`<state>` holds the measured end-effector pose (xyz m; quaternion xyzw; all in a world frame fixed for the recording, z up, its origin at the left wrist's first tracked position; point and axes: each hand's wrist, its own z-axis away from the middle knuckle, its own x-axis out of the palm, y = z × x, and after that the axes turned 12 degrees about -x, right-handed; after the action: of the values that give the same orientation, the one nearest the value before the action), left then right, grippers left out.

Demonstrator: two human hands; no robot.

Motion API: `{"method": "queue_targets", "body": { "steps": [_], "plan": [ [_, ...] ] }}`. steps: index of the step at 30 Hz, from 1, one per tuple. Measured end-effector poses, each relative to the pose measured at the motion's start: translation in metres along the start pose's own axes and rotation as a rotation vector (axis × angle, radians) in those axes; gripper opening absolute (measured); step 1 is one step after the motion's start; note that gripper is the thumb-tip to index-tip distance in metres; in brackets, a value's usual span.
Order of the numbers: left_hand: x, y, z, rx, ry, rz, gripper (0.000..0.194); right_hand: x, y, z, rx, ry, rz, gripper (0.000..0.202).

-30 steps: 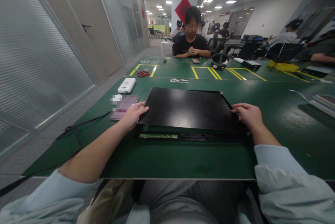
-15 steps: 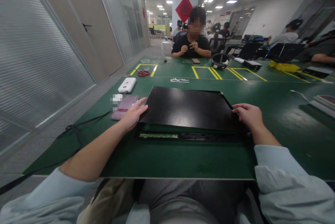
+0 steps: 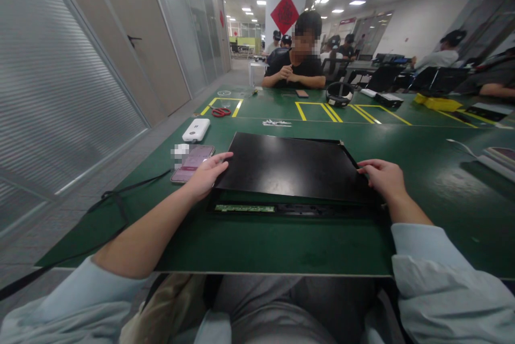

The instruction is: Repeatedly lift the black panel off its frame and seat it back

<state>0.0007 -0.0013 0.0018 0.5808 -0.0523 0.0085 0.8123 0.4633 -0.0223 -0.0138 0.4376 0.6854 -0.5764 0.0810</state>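
Observation:
A flat black panel (image 3: 285, 164) lies slightly askew over a black frame (image 3: 330, 210) on the green table. Along the frame's near strip, a green circuit board (image 3: 244, 208) shows at the left. My left hand (image 3: 207, 175) is at the panel's left edge, its thumb and fingers over that edge. At the right side, my right hand (image 3: 382, 176) pinches the edge of the panel or frame; which of the two is unclear.
Left of the panel are a phone (image 3: 193, 164) and a white power bank (image 3: 196, 130). Beyond lie red scissors (image 3: 221, 112), small white pieces (image 3: 277, 123) and a black headset (image 3: 339, 94). A person (image 3: 295, 67) sits across the green table (image 3: 281, 247).
The fingers of my left hand have shifted slightly right over the panel's edge. The person across has brought their hands together. My right hand looks nearly the same.

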Motion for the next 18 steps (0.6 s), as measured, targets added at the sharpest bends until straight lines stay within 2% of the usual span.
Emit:
{"method": "queue_targets", "body": {
  "steps": [8, 18],
  "plan": [
    [-0.001, 0.0, -0.002, -0.008, -0.003, -0.005, 0.04, -0.001, -0.011, 0.003, -0.004, -0.006, 0.031, 0.026],
    [-0.007, -0.005, -0.008, 0.003, -0.021, -0.045, 0.053, 0.0, -0.004, 0.0, -0.019, -0.027, 0.077, 0.03]
  ]
}}
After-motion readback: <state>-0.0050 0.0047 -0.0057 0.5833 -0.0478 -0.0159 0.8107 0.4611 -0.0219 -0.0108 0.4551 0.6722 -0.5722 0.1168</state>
